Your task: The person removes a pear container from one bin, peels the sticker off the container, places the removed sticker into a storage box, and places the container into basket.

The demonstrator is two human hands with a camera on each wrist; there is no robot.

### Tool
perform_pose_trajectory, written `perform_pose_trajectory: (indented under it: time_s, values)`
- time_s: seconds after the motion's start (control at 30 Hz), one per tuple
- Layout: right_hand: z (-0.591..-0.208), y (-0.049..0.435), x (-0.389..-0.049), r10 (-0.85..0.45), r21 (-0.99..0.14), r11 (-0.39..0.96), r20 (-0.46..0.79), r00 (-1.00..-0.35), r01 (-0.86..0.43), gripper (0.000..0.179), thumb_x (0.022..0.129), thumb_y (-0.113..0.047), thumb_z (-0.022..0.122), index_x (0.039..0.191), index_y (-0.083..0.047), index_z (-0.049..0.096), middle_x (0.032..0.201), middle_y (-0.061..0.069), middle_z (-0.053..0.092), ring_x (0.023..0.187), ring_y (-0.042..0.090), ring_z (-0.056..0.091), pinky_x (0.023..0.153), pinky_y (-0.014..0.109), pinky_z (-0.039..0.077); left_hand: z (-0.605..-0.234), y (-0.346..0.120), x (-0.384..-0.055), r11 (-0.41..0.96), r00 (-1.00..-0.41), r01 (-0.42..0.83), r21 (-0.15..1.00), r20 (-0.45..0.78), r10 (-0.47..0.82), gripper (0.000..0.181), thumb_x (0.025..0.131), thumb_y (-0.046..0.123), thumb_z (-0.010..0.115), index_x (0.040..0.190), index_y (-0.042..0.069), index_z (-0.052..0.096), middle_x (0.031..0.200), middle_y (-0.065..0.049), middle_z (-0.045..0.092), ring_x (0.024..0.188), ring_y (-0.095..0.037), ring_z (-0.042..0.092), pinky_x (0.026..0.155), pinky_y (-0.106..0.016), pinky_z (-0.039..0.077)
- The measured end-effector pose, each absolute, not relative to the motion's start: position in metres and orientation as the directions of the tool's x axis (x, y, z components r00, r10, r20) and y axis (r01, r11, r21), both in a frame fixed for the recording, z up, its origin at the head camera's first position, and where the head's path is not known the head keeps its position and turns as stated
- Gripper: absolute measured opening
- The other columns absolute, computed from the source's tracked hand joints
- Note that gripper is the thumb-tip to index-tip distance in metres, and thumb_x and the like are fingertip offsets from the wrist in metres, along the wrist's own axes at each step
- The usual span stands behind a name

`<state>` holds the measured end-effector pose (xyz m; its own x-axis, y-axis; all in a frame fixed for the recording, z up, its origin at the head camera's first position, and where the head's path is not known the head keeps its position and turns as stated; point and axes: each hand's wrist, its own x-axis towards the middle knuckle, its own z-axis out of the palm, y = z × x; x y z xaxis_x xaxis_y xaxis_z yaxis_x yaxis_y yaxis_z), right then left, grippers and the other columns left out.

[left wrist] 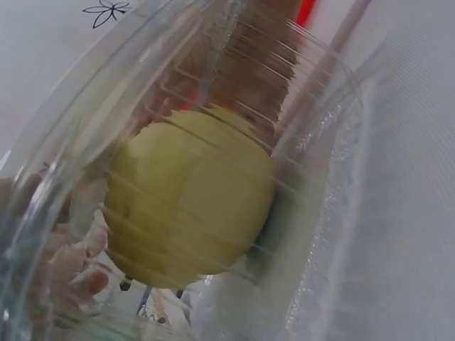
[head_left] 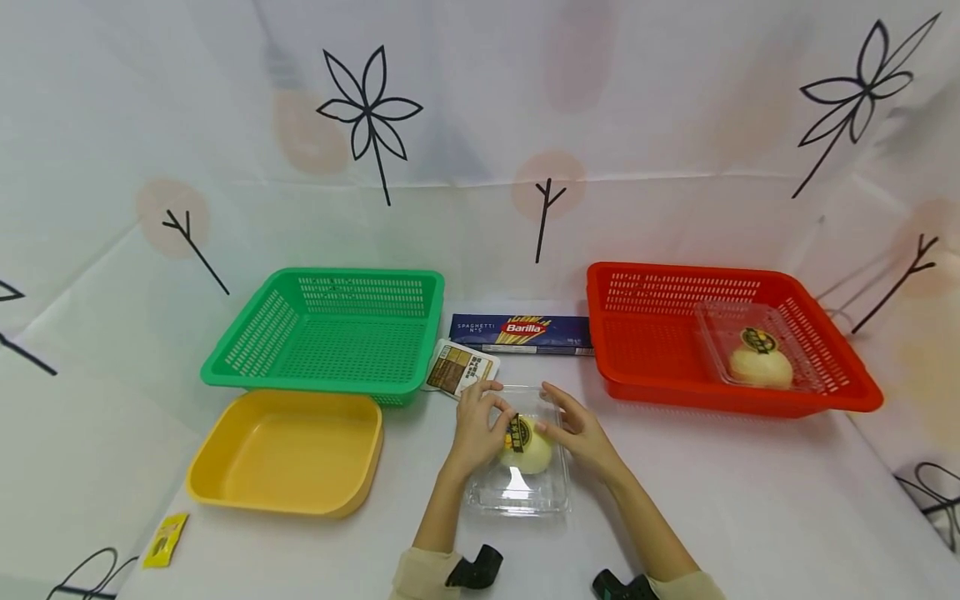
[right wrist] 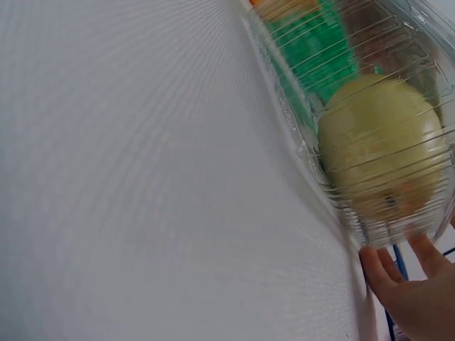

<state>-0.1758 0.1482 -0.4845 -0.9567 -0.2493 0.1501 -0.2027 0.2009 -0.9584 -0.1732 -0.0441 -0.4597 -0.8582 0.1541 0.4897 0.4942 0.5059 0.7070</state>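
A clear plastic box (head_left: 518, 497) lies on the table, a pale yellow round item (head_left: 531, 457) showing through it. A yellow-and-black label (head_left: 517, 433) is on its lid. At the box's far left part, my left hand (head_left: 477, 433) grips it, thumb and index finger meeting beside the label. My right hand (head_left: 588, 442) holds the far right corner, with fingers at the edge and thumb over the lid. The right wrist view shows fingertips (right wrist: 377, 273) against the end of the box. Through the ribbed plastic in the left wrist view, the left fingers look blurred.
Behind the box lie a flat brown-and-white packet (head_left: 459, 367) and a blue spaghetti box (head_left: 480, 329). To the left are a green basket (head_left: 322, 385), a yellow basin (head_left: 281, 498) and a small yellow sachet (head_left: 166, 540). A red basket (head_left: 645, 390) at right holds a similar clear box (head_left: 716, 333).
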Motion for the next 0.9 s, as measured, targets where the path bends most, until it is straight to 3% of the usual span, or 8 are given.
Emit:
perform_pose_trajectory:
  time_s: [0.17, 0.33, 0.57, 0.9]
  values:
    - [-0.484, 0.148, -0.175, -0.253, -0.961, 0.187, 0.152, -0.956, -0.202, 0.063, 0.087, -0.010, 0.066, 0.142, -0.002, 0.038, 0.141, 0.021, 0.043, 0.131, 0.039, 0.036, 0.105, 0.060, 0.027, -0.458, -0.045, -0.169, 0.466, -0.875, 0.447, 0.764, 0.482, 0.049, 0.005, 0.075, 0.002, 0.071, 0.077, 0.000, 0.067, 0.108, -0.017, 0.062, 0.114, -0.037, 0.052, 0.099, -0.052, 0.038]
    - [-0.483, 0.148, -0.174, -0.255, -0.960, 0.174, 0.171, -0.952, -0.220, 0.062, 0.086, -0.008, 0.066, 0.141, -0.001, 0.038, 0.139, 0.022, 0.045, 0.130, 0.040, 0.038, 0.104, 0.060, 0.028, -0.455, -0.046, -0.163, 0.467, -0.879, 0.431, 0.772, 0.477, 0.024, 0.018, 0.073, 0.005, 0.076, 0.087, -0.005, 0.072, 0.110, -0.019, 0.063, 0.118, -0.040, 0.051, 0.099, -0.053, 0.039]
    - [-0.486, 0.148, -0.175, -0.255, -0.957, 0.174, 0.183, -0.949, -0.232, 0.062, 0.086, -0.009, 0.066, 0.141, 0.000, 0.038, 0.139, 0.022, 0.045, 0.130, 0.040, 0.037, 0.104, 0.061, 0.027, -0.452, -0.043, -0.160, 0.506, -0.870, 0.442, 0.741, 0.491, 0.042, 0.007, 0.071, 0.001, 0.076, 0.076, -0.002, 0.073, 0.110, -0.022, 0.063, 0.118, -0.044, 0.049, 0.099, -0.057, 0.036]
    - [-0.487, 0.147, -0.174, -0.249, -0.951, 0.174, 0.207, -0.946, -0.254, 0.063, 0.085, -0.007, 0.066, 0.140, 0.003, 0.038, 0.139, 0.023, 0.045, 0.128, 0.041, 0.040, 0.101, 0.060, 0.032, -0.454, -0.039, -0.159, 0.585, -0.850, 0.452, 0.674, 0.524, 0.054, 0.004, 0.073, 0.004, 0.072, 0.073, 0.003, 0.068, 0.095, -0.008, 0.055, 0.101, -0.027, 0.045, 0.094, -0.047, 0.033]
